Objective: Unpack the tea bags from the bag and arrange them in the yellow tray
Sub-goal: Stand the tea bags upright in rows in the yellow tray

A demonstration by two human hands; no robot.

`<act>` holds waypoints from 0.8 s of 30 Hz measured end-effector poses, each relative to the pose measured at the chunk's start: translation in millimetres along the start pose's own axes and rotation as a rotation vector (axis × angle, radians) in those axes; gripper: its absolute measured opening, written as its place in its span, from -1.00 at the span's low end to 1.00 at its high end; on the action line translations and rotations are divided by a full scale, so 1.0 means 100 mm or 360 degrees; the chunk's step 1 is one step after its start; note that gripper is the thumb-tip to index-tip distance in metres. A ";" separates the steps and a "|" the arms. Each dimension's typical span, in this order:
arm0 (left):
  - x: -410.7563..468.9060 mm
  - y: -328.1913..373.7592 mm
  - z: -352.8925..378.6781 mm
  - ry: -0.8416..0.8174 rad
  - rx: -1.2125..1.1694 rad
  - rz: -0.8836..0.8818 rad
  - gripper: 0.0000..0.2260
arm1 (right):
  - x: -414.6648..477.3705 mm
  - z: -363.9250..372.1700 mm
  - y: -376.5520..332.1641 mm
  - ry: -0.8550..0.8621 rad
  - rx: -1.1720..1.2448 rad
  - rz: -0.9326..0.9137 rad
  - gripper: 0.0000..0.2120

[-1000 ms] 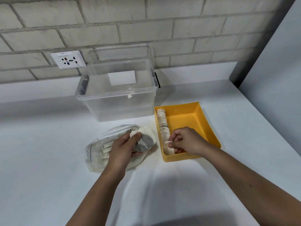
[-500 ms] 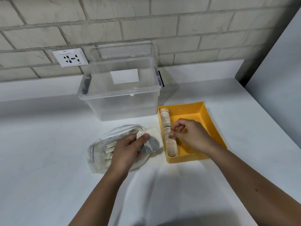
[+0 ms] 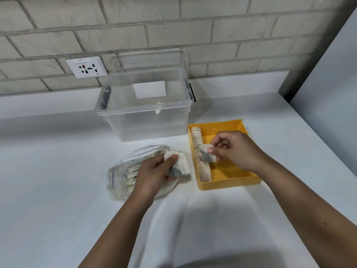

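One row of tea bags (image 3: 201,151) lines the yellow tray's (image 3: 229,182) left wall, the right hand (image 3: 231,149) pinches another tea bag (image 3: 207,156) above it, and the left hand (image 3: 154,173) grips several over the still-stocked plastic bag (image 3: 119,178) at center frame.

Pale brick wall (image 3: 173,26); wall socket (image 3: 86,67); white counter (image 3: 48,190)

Faint printed code on white socket plate (image 3: 86,67), brick wall.
Top of plate, approx. centre: short dark code, read as roughly "9PF-1", first chars uncertain. Directly under it: one finer line of print, too small to make out. Lower rt corner of same plate: tiny mark, poss. a brand, too blurred to read.
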State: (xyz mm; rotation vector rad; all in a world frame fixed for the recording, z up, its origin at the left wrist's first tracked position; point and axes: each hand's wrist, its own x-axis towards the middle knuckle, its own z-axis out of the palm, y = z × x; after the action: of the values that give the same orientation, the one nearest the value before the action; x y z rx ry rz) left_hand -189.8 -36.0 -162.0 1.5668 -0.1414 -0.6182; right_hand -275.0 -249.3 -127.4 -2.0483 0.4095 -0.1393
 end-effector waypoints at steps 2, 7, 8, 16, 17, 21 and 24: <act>-0.01 0.00 -0.02 0.0027 -0.0030 -0.0022 -0.86 | -0.01 -0.02 0.08 -0.0126 0.0024 0.0151 -0.90; -0.03 0.00 -0.03 0.0043 -0.0036 -0.0039 -0.85 | -0.03 0.11 0.26 -0.0444 0.0031 0.0424 -0.89; -0.03 0.00 -0.03 0.0038 -0.0035 -0.0036 -0.86 | -0.02 0.14 0.30 -0.0473 -0.0010 0.0444 -0.89; -0.04 0.03 -0.02 0.0018 -0.0117 -0.0078 -0.84 | 0.03 0.31 0.36 -0.0258 -0.0251 0.0371 -0.80; -0.05 0.04 -0.02 0.0017 -0.0130 -0.0082 -0.85 | 0.03 0.31 0.36 -0.0193 -0.0306 0.0325 -0.79; -0.09 0.08 0.03 -0.0006 -0.0198 -0.0091 -0.89 | 0.02 0.31 0.26 0.0177 -0.0160 0.0096 -0.86; -0.11 0.11 0.09 -0.0056 -0.0179 -0.0092 -0.86 | -0.04 0.40 0.08 0.0156 0.0223 0.0062 -0.82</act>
State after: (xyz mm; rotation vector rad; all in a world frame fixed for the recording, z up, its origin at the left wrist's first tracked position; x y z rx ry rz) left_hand -200.3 -40.8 -147.5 1.4561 -0.0864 -0.6879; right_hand -270.4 -218.6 -153.8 -1.8995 0.4868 -0.2392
